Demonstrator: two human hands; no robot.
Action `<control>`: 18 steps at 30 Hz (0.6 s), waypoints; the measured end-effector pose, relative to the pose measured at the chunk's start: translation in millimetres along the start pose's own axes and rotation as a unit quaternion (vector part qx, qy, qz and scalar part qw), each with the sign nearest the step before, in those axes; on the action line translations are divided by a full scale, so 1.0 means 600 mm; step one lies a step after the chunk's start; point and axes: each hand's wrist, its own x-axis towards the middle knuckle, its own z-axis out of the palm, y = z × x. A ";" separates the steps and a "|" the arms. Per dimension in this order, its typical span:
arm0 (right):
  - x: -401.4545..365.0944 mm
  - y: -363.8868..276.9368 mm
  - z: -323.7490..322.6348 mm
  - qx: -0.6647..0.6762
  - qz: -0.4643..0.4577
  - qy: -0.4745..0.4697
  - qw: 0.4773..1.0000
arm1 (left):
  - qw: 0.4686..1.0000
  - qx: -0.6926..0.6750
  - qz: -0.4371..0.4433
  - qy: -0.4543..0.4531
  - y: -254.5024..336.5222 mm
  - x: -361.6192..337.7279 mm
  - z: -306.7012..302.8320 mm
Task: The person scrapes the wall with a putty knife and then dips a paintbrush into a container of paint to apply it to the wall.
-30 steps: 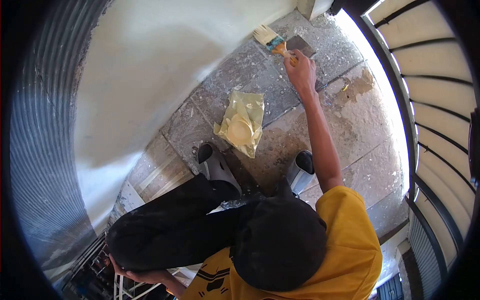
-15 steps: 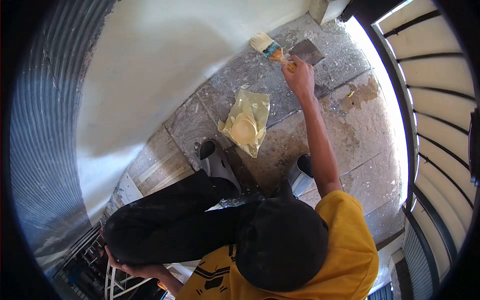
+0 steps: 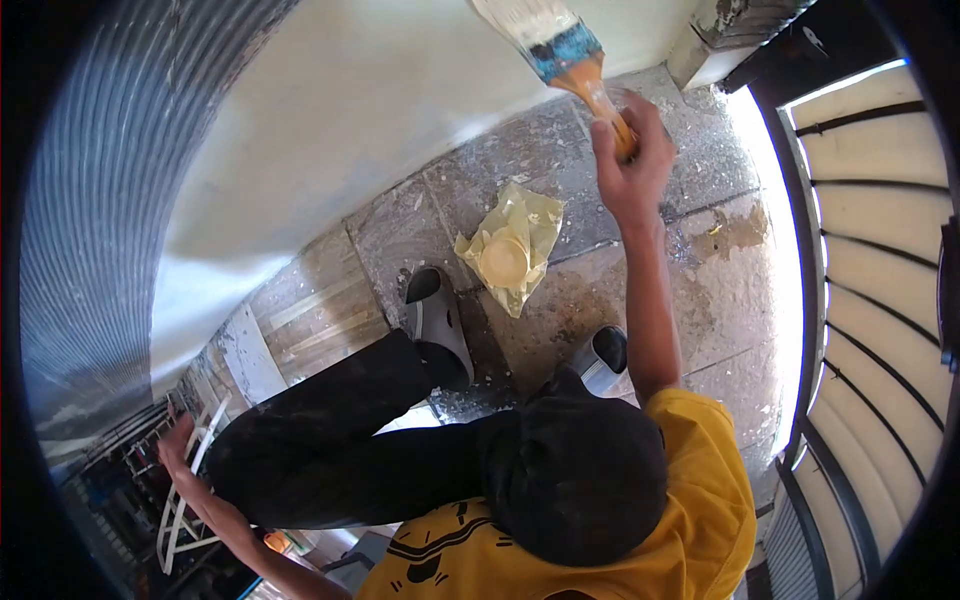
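My right hand [image 3: 640, 165] is closed round the orange handle of a wide paintbrush [image 3: 578, 62]. Its bristles are coated in cream paint, with blue-green smears near the handle, and they overlap the pale wall [image 3: 340, 110] in this view. On the floor between my feet and the wall, a small round container of cream paint [image 3: 503, 262] rests on a crumpled yellowish sheet [image 3: 535, 220]. Off to the left, past my knee, my left hand [image 3: 178, 447] is held with its fingers apart, beside a white thin-barred frame [image 3: 190, 500].
Paint-spattered floor slabs [image 3: 700, 300] spread around my grey shoes [image 3: 436, 315]. Ribbed grey sheeting [image 3: 110, 230] rises at the left. A dark-barred railing [image 3: 815, 260] runs along the right, and a square post base [image 3: 705, 55] stands at the wall's far end.
The paintbrush in my right hand has come up from low by the floor to in front of the wall. My left hand has left my knee and moved outward to the left.
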 end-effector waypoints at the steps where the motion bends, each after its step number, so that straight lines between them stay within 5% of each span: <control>1: 0.006 0.010 0.018 0.014 -0.058 0.020 0.998 | 0.979 0.115 0.139 -0.091 0.035 0.018 0.000; 7: -0.048 0.125 0.089 -0.037 0.004 -0.043 0.998 | 0.905 0.147 0.295 -0.269 0.255 0.065 0.062; 9: -0.077 0.149 0.083 -0.066 0.020 -0.060 0.996 | 0.825 0.173 0.364 -0.398 0.296 0.069 0.078; 11: -0.089 0.165 0.073 -0.155 0.116 -0.134 0.972 | 0.800 0.180 0.406 -0.404 0.321 0.063 0.094; 14: -0.110 0.158 0.029 -0.189 0.099 -0.065 0.975 | 0.769 0.187 0.463 -0.399 0.349 0.052 0.104; 18: -0.077 0.026 -0.054 -0.059 0.169 -0.056 0.982 | 0.758 0.161 0.494 -0.396 0.372 0.048 0.124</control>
